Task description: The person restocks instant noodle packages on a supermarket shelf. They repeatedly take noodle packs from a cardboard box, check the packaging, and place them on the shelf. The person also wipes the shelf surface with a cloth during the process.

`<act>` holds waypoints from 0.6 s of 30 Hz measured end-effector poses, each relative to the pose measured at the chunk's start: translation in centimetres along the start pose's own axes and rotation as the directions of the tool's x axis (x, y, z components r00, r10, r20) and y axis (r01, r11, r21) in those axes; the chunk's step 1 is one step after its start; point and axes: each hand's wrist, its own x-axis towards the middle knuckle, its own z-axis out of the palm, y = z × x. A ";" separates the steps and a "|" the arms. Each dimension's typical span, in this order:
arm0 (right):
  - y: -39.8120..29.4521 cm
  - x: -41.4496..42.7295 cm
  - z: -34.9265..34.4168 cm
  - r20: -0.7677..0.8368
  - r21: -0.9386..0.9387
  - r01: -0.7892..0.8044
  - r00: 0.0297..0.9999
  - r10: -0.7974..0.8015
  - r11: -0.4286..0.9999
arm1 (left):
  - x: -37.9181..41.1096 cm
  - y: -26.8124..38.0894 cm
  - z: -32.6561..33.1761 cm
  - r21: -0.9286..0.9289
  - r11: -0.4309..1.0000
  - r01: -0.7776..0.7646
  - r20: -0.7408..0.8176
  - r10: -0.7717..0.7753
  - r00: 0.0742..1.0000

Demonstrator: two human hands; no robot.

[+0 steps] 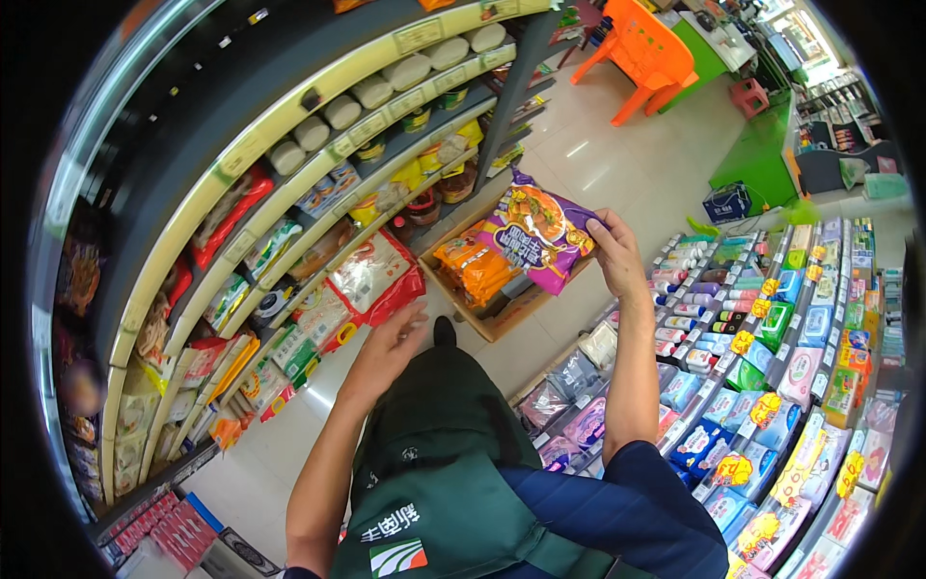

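Note:
My right hand (618, 250) grips the right edge of a purple noodle packet (539, 231), which bears a picture of a bowl of food. The packet is tilted over an open cardboard box (499, 329) on the floor. Inside the box, on its left side, lie several orange packets (474, 268). My left hand (394, 340) holds nothing, its fingers spread, just below a red and white plastic bag (372, 279) at the lower shelf's edge.
Curved-looking store shelves (289, 203) with packaged food stand on the left. On the right, a low display rack (731, 362) holds bottles and wrapped packs. An orange plastic chair (640, 54) and a green counter (759, 159) stand farther off.

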 end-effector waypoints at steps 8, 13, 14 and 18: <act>3.5 -4.2 12.9 0.217 0.432 -0.118 0.976 0.024 0.894 | -3.5 2.8 -2.8 -0.730 0.660 0.180 0.047 -0.214 0.976; 6.0 -10.0 23.5 0.342 0.414 -0.282 0.929 0.139 0.866 | -7.3 -1.4 -4.5 -0.903 0.429 -0.031 -0.115 -0.172 0.978; 6.2 -10.8 23.8 0.381 0.153 -0.310 0.895 0.234 0.938 | -8.4 -1.9 -5.8 -0.888 0.460 -0.016 -0.129 -0.216 0.968; 3.6 -11.0 27.0 0.430 -0.023 -0.073 0.900 0.076 0.997 | -13.5 -1.9 -11.3 -0.639 0.766 -0.075 -0.271 -0.132 0.954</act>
